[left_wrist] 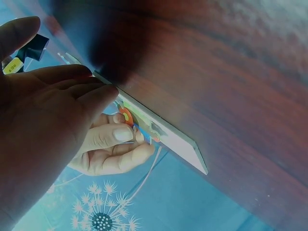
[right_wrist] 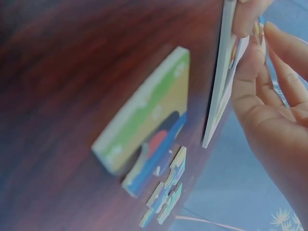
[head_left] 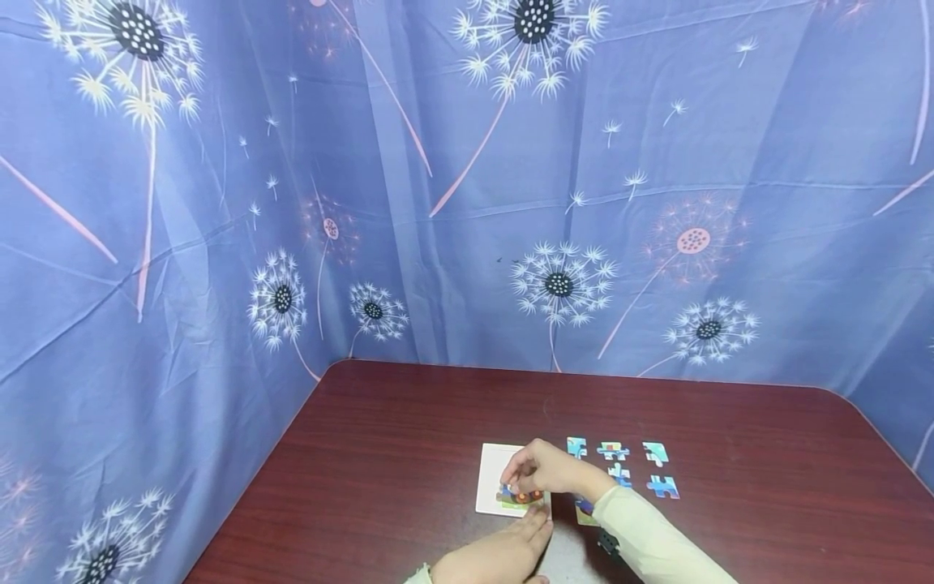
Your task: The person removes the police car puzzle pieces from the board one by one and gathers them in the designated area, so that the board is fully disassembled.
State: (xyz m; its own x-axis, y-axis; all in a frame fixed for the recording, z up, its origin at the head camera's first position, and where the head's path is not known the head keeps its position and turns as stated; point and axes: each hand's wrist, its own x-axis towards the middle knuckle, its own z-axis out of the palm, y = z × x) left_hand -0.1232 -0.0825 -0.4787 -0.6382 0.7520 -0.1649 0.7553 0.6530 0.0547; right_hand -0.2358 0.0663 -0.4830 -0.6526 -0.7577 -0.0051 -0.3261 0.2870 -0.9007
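A white puzzle board lies on the table with some colourful pieces showing orange-red wheel shapes along its near side. Over these, my right hand bends down and pinches a small blue puzzle piece between thumb and fingers, close above the board. My left hand reaches in from the near side, its straight fingertips at the board's near right corner. In the left wrist view the left fingers lie along the board's edge, and most of the held piece is hidden by the right hand.
Right of the board several loose puzzle pieces lie in rough rows, among them a corner piece and a blue piece. A green-edged piece lies nearest the right wrist. Dandelion-print curtains hang behind the dark red table.
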